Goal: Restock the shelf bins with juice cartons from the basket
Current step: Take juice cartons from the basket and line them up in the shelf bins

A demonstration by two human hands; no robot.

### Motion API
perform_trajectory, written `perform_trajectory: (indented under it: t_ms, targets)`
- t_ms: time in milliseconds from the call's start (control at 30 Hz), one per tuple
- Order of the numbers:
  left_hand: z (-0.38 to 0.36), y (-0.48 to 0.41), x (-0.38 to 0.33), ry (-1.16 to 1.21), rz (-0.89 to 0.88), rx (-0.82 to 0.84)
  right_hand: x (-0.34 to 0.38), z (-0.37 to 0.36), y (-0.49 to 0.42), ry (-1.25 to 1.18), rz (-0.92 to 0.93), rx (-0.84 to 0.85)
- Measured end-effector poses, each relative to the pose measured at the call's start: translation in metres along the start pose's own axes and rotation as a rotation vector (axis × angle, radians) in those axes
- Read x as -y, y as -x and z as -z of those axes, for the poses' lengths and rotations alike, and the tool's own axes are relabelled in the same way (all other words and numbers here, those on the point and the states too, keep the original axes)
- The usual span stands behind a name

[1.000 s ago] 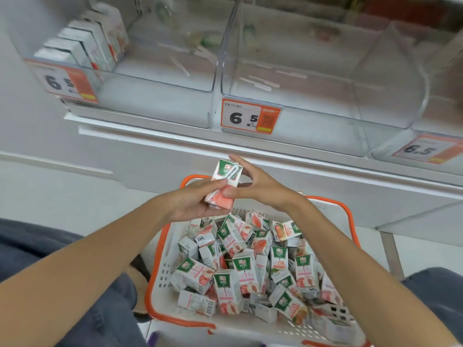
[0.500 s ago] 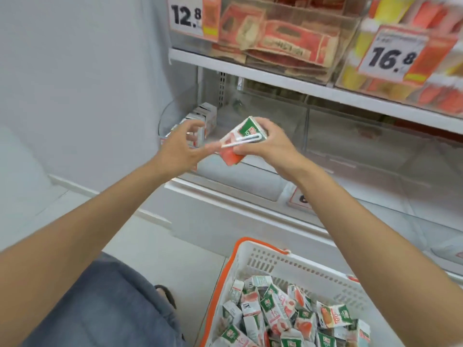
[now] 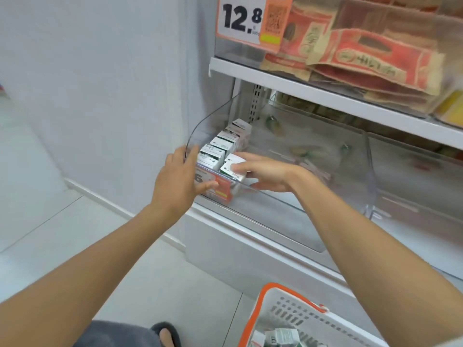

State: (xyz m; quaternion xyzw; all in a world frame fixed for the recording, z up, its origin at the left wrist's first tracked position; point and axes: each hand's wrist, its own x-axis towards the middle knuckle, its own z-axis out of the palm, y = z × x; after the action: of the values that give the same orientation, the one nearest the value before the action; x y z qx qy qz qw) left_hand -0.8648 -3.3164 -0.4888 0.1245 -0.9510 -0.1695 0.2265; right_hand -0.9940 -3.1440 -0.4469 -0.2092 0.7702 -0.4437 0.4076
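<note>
In the front-left corner of the clear plastic shelf bin (image 3: pixel 270 206), the right hand (image 3: pixel 265 171) grips a white juice carton (image 3: pixel 231 169); the left hand (image 3: pixel 178 181) touches that corner, fingers straight.

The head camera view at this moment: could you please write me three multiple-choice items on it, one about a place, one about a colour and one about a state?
1. Where is the carton that the right hand holds?
A. in the basket
B. at the front of the clear bin, beside the row of cartons
C. in the left hand

2. What colour is the rim of the basket?
A. blue
B. orange
C. black

3. What is the left hand doing?
A. gripping a carton
B. resting on the bin's front left corner
C. reaching into the basket

Answers:
1. B, as the carton sits just behind the bin's front wall, right of the row.
2. B, as the rim and handle show orange around white mesh.
3. B, as its thumb lies on the price label and it holds no carton.
</note>
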Motion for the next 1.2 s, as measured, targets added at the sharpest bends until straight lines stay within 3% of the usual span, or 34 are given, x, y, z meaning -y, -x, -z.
perform_trajectory:
  t_ms: [433, 533, 633, 767, 867, 1033, 1200]
  targets:
    - [0.011, 0.009, -0.014, 0.067, 0.072, 0.033, 0.008, -0.023, 0.001, -0.012, 0.007, -0.149]
    - [0.023, 0.021, -0.027, 0.035, 0.164, 0.003, 0.011, -0.03, 0.021, 0.081, 0.186, -0.316]
    - [0.033, 0.038, -0.049, -0.018, 0.157, -0.067, 0.001, -0.024, 0.065, 0.275, 0.367, -0.604]
    - [0.017, 0.08, -0.094, 0.144, 0.077, 0.113, -0.059, -0.026, 0.141, 0.42, 0.509, -0.843]
    - [-0.022, 0.131, -0.127, 0.214, 0.063, 0.401, -0.14, -0.04, 0.195, 0.392, 0.399, -0.817]
    - [-0.095, 0.219, -0.147, 0.133, -0.104, 0.834, -0.313, -0.063, 0.274, 0.311, -0.1, -0.592]
    - [-0.134, 0.25, -0.141, 0.169, -0.133, 1.076, -0.4, -0.079, 0.296, 0.104, -0.383, -0.467]
